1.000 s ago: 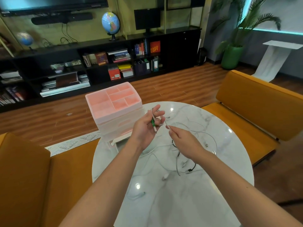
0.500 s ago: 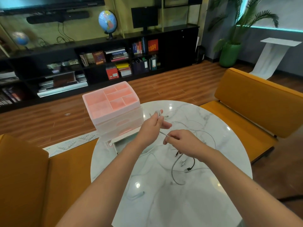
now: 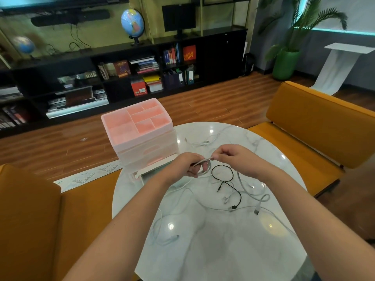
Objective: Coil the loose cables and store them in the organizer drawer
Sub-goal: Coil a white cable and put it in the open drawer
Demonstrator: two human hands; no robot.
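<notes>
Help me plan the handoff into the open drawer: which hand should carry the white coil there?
Probably the left hand: it already grips the white coil and sits next to the open drawer, while the right hand only pinches the cable's end.

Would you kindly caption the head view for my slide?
Both hands, left and right, coil a white cable beside the pink organizer.

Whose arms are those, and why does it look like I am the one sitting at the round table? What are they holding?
A person wears a camera on their head, so you see what they see, looking down. The left hand holds a white cable wound into a small loop, and the right hand pinches its end. More loose cables, white and one black cable, lie on the marble table. Beside them stands a pink organizer whose bottom drawer is pulled out.
</notes>
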